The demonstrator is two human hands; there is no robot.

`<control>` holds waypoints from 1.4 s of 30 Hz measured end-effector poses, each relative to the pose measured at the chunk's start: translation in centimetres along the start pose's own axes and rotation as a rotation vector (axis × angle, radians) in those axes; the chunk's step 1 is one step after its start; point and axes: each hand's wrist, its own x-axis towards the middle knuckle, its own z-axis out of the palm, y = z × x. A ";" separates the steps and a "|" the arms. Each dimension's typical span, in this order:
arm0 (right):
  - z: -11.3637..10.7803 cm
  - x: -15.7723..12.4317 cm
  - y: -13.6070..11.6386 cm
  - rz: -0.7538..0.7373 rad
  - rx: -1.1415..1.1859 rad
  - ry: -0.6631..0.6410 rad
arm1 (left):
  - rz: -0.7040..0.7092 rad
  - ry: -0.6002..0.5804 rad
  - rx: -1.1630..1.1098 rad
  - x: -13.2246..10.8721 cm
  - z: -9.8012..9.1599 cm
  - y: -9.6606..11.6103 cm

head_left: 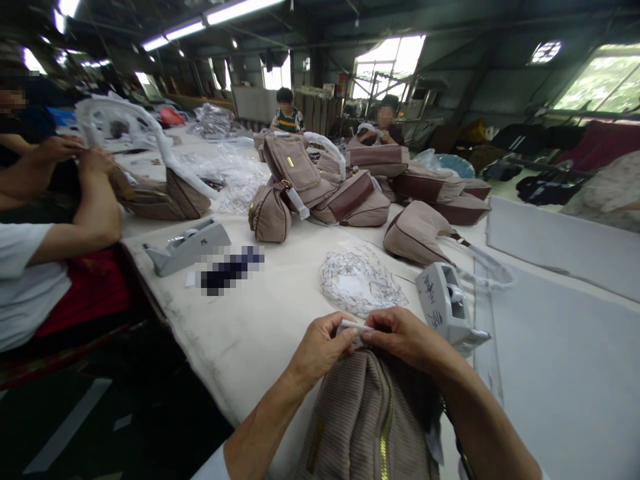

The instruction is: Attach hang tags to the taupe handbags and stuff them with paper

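Note:
A taupe ribbed bag with a gold zipper stands upright at the bottom centre, close to my body. Above its top end, my left hand pinches a small piece of white wrapping between thumb and fingers. On the other side of that piece, my right hand grips it too, fingers closed, nearly touching the left. Just beyond both hands lies a round bundle of thin strings in clear plastic. A grey tape dispenser stands right of my right hand.
Several taupe bags are heaped across the table. Another tape dispenser sits left, near a dark pixelated item. A person's arms work on a bag at the left. Two people sit at the far side. Whitish sheets cover the right.

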 end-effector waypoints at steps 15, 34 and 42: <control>0.9 -0.3 -0.6 -0.060 -0.077 0.067 | -0.038 0.032 -0.094 -0.9 0.2 -0.9; -0.3 -0.1 -1.0 -0.092 -0.066 -0.096 | 0.079 0.185 -0.011 -1.6 1.6 -2.3; -0.2 0.1 -0.6 -0.089 -0.216 -0.156 | 0.236 0.210 0.221 -2.1 1.9 -2.8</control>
